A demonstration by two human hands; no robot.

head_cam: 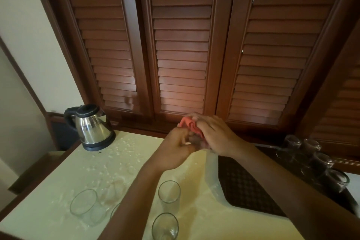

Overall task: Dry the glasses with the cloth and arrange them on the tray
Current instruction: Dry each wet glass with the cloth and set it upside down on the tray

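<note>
My left hand (pixel 175 149) grips a clear glass (pixel 195 140) held in the air above the counter. My right hand (pixel 215 134) presses a pink cloth (pixel 190 123) against that glass; the glass is mostly hidden by fingers and cloth. Several clear glasses stand upright on the pale counter: one (pixel 169 191) below my left forearm, one (pixel 165 227) near the bottom edge, one (pixel 84 203) at the left. At the right lies a tray (pixel 211 177) with a dark patterned mat, and several glasses (pixel 311 160) stand upside down along its far side.
A steel electric kettle (pixel 91 127) with a black handle stands at the counter's back left corner. Water drops cover the pale counter top (pixel 109 163). Dark wooden louvred doors (pixel 181 45) rise directly behind the counter.
</note>
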